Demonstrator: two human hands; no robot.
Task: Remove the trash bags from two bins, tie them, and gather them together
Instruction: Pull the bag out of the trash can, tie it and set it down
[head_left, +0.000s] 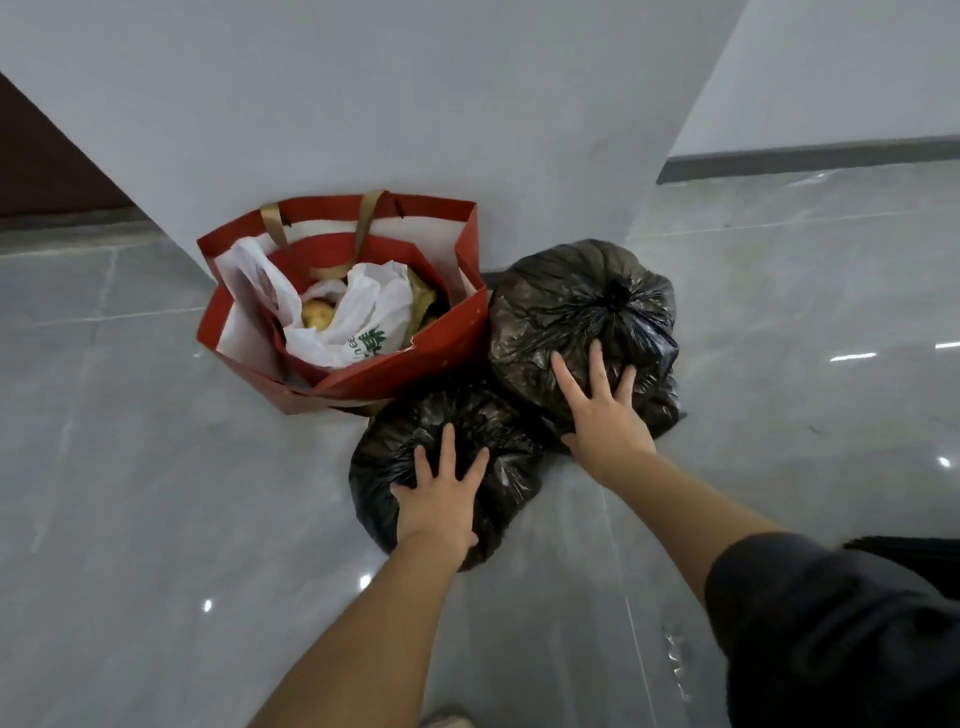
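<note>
The near bag and knotted far bag lie touching on the floor, beside a red bag at the wall. The left grip, spread flat, presses the near bag; the right grip, likewise spread, rests on the far bag

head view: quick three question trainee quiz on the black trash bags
1. True or false: the left hand rests spread-fingered on the nearer crumpled black plastic trash bag.
2. Which shows a tied knot on top? A the nearer bag, B the farther black plastic trash bag under the right hand.
3. Fill in: the white plastic bag lies inside the open ____ paper carrier bag.
Key: 1 true; 2 B; 3 red.
</note>
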